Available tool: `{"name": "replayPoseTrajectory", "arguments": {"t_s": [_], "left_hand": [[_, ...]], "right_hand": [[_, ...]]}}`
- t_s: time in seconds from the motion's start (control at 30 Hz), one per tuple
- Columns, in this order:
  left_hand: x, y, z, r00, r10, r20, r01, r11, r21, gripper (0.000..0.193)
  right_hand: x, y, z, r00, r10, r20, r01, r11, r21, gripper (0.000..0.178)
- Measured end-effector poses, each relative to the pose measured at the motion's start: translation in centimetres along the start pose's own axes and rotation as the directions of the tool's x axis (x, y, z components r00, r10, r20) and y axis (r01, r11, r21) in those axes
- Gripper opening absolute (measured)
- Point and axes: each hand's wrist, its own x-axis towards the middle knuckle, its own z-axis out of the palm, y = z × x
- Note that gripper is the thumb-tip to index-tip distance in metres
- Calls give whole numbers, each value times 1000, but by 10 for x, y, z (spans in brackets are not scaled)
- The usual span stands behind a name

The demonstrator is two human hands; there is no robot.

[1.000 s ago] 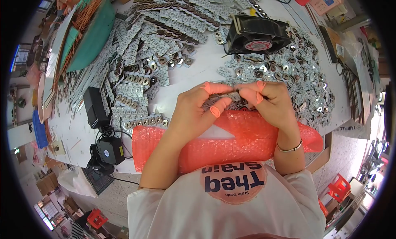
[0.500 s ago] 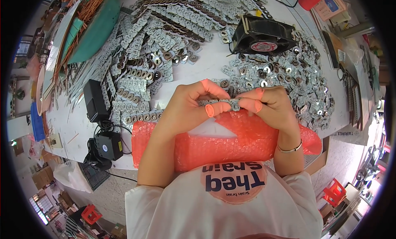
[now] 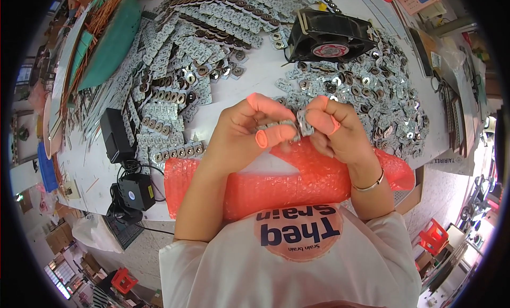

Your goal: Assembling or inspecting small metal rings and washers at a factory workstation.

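Note:
My left hand (image 3: 238, 137) pinches a short row of small silvery metal plates (image 3: 292, 128) between thumb and forefinger, most of it hidden by the fingers. Close beside it, my right hand (image 3: 346, 131) grips a single small metal plate (image 3: 305, 122), turned up on its edge. A narrow gap seems to lie between the two pieces. Coral finger cots cover the thumb and forefinger of both hands. Under the hands a red bubble-wrap sheet (image 3: 287, 194) lies along the table's near edge.
A black fan (image 3: 332, 40) stands beyond my hands, with loose metal plates (image 3: 393, 95) heaped to its right. Rows of joined plates (image 3: 212, 21) cover the far left. Black power adapters (image 3: 136, 191) with cables and a green basin (image 3: 114, 48) are on the left.
My right hand has drawn slightly up and turned, tilting its metal plate upright. The plates, earlier in one line between both hands, now appear apart. The view has shifted a little.

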Motion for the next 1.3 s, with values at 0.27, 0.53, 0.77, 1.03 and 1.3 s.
{"name": "replayPoseTrajectory", "arguments": {"t_s": [0.27,0.53,0.77,1.03,1.3], "left_hand": [[3,-5,4,862,504,58,-373,553,745,22],[2,-11,9,866,483,-129,-253,645,721,22],[5,-15,6,846,531,38,-362,522,773,20],[8,-14,-1,884,465,-49,-310,661,684,17],[5,-8,4,966,104,-235,-28,952,306,21]], "right_hand": [[8,14,0,899,-431,-77,329,781,-531,19],[7,11,6,921,-348,-177,264,889,-374,18],[7,14,8,923,-321,-212,247,916,-315,18],[10,6,-10,906,-421,35,327,647,-689,17],[4,1,-12,952,-286,-110,206,863,-461,14]]}}
